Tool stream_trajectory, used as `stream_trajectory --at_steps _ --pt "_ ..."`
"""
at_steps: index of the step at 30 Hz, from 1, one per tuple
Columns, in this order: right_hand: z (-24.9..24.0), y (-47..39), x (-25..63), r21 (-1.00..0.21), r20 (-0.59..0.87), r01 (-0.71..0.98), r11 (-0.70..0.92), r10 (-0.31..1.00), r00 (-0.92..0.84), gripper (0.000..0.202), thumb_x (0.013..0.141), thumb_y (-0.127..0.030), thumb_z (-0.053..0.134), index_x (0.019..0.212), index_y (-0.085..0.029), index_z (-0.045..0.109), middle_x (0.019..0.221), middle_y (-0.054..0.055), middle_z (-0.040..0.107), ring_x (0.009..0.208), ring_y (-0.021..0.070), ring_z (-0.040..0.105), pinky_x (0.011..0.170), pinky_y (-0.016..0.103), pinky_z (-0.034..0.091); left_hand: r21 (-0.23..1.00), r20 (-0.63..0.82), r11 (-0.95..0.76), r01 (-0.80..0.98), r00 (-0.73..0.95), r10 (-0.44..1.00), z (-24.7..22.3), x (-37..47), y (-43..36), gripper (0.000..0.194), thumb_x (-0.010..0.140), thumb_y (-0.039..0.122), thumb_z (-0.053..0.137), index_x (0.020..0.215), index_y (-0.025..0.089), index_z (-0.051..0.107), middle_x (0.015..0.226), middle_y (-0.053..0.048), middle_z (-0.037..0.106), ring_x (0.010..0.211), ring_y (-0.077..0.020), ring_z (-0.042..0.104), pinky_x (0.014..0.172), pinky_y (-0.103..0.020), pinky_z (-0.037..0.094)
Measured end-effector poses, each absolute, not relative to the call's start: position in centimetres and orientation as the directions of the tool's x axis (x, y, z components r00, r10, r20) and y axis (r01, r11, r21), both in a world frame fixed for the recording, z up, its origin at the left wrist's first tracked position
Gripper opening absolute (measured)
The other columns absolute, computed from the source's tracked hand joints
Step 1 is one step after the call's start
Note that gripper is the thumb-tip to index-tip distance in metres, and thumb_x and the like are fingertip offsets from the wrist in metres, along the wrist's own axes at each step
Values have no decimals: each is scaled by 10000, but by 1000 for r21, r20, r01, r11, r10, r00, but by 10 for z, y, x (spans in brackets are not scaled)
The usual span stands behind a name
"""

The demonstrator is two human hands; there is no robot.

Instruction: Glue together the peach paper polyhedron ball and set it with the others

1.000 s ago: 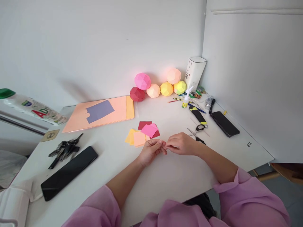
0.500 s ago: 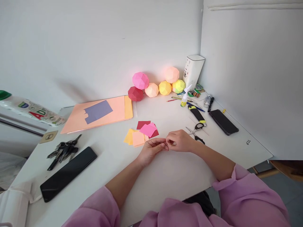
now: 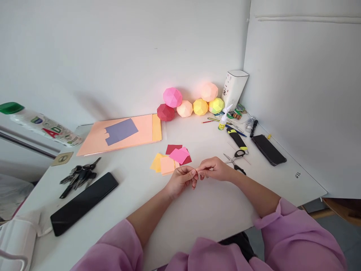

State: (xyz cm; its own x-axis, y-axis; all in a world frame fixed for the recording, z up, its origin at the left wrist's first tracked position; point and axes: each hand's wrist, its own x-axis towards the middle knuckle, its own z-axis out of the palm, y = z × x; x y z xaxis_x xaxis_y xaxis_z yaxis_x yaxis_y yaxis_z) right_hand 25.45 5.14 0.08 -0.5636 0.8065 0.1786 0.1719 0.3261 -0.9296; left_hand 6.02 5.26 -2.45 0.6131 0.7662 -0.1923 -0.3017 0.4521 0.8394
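Over the front middle of the table my left hand (image 3: 179,181) is closed in a pinch, thumb against the fingers. My right hand (image 3: 214,168) meets it fingertip to fingertip, also pinching. Whatever lies between the fingertips is too small or hidden to make out. Just beyond my left hand are loose paper squares: a peach one (image 3: 167,165), a yellow one (image 3: 156,162), a pink one (image 3: 179,154) and dark red ones (image 3: 173,148), partly overlapping. Scissors (image 3: 234,160) with black handles lie spread just beyond my right wrist.
Faceted paper balls (image 3: 172,97) stand stacked by the wall. Right: glue bottle (image 3: 222,123), utility knife (image 3: 237,138), phone (image 3: 269,149), white box (image 3: 235,88). Left: peach sheets (image 3: 93,139) under a purple piece (image 3: 122,131), keys (image 3: 80,176), black phone (image 3: 84,203), spray can (image 3: 45,126).
The fingers of both hands have shifted: the right fingers are more extended, the left fingers curl lower. The hands remain together. The whole view has moved slightly.
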Motion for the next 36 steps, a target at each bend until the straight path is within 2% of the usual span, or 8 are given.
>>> stream_trajectory --at_steps 4,8,14,18,21,23,30,36 --pt "-7 56 256 -999 4 -37 -21 821 -570 281 836 -382 666 913 -119 727 728 47 687 643 118 627 547 222 504 840 -157 437 -321 627 763 -24 60 52 354 742 451 746 654 127 634 653 -11 641 434 -76 549 441 -222 443" --pt "-7 57 256 -985 -55 -102 -142 805 -590 319 856 -415 646 881 -107 722 739 56 686 637 110 626 547 217 508 836 -136 435 -335 642 755 -26 60 53 346 766 449 727 676 125 646 659 -31 658 451 -86 562 459 -225 447" --pt "-5 56 255 -997 -2 -59 -41 842 -540 297 871 -389 628 921 -118 738 696 36 662 651 114 605 567 229 505 827 -137 433 -359 618 774 -29 60 54 294 754 404 752 724 117 694 738 -46 686 471 -84 575 470 -228 455" --pt "-9 56 255 -958 201 74 278 830 -520 273 909 -333 567 1000 -138 736 718 36 669 635 109 590 577 234 489 811 -171 452 -371 588 790 -28 61 55 291 735 400 767 716 116 706 713 -43 684 469 -81 567 461 -222 452" --pt "-11 57 258 -689 471 255 679 686 -555 249 935 -243 515 1046 -161 722 680 31 667 588 102 557 585 227 472 798 -211 475 -370 566 797 -25 62 55 289 701 391 789 725 115 705 672 -31 671 450 -79 553 446 -220 445" --pt "-10 57 260 -468 557 358 808 584 -590 237 937 -202 503 1046 -167 711 640 25 652 564 110 529 570 226 454 792 -239 489 -365 551 800 -23 62 56 274 686 366 796 723 113 699 637 -19 656 439 -77 541 438 -219 439" --pt "-7 51 257 7 498 532 847 458 -736 235 961 -153 427 1059 -139 640 587 -1 589 571 126 507 548 248 386 792 -308 502 -347 482 820 -20 64 55 241 629 314 773 609 123 627 557 16 598 363 -51 440 347 -206 337" --pt "-5 48 255 126 513 549 826 420 -749 214 941 -115 440 1021 -127 638 541 -13 550 547 131 485 500 258 322 807 -335 492 -328 432 837 -15 66 53 238 596 282 728 521 149 545 482 40 546 321 -40 379 326 -192 261"
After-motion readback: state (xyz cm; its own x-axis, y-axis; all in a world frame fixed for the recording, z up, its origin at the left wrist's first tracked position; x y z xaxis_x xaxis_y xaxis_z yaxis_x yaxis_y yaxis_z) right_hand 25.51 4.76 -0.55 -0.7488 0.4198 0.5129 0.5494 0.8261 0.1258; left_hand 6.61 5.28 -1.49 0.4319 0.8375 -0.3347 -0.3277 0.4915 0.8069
